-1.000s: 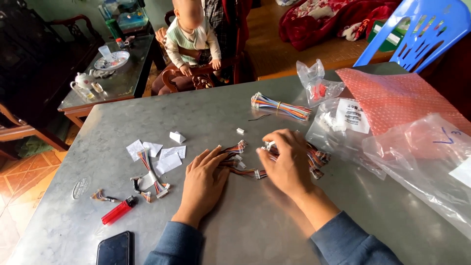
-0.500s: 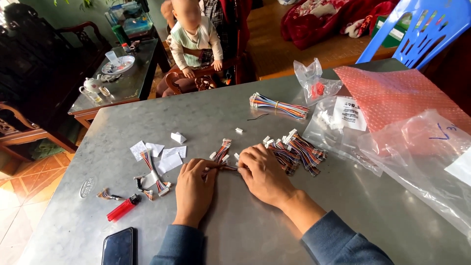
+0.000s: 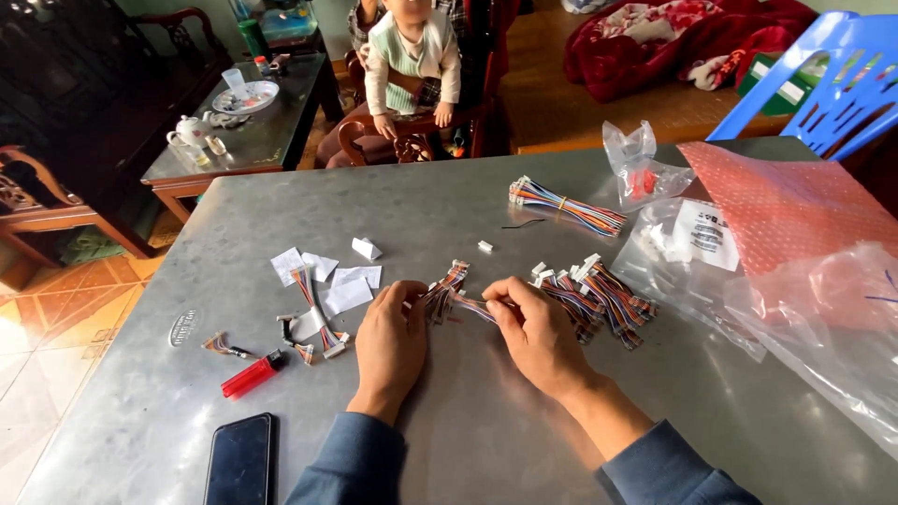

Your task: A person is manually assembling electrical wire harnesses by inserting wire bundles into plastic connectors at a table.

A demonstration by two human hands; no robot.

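Working a short multicoloured wire harness (image 3: 456,297) between both hands here, dead centre of the frame on the grey metal table (image 3: 449,206). Left hand (image 3: 391,341) is palm down, fingers curled in and pinched onto the harness's left end, where the little white connectors fan out. Right hand (image 3: 535,329) sits just beside it, knuckles up, thumb and forefinger closed on the other end of the same wires. Both wrists come in low from the bottom edge in blue sleeves, forearms angled so they make a V toward the work.

If I were doing this bit, I'd say keep the pinch right behind the connector housings instead of mid-wire, so the strands stay flat and don't twist over each other. Resting the heels of the hands on the table looks like the right call for steadiness. Tension should probably stay light; those thin leads look like they'd pull out of a plug easily.

Right of the hands, almost touching the right knuckles, lies a pile of similar harnesses (image 3: 599,295). Upper centre there's a banded bundle of wires (image 3: 566,204). Lower left has a red lighter (image 3: 251,376) and a black phone (image 3: 240,460), well apart from the work.
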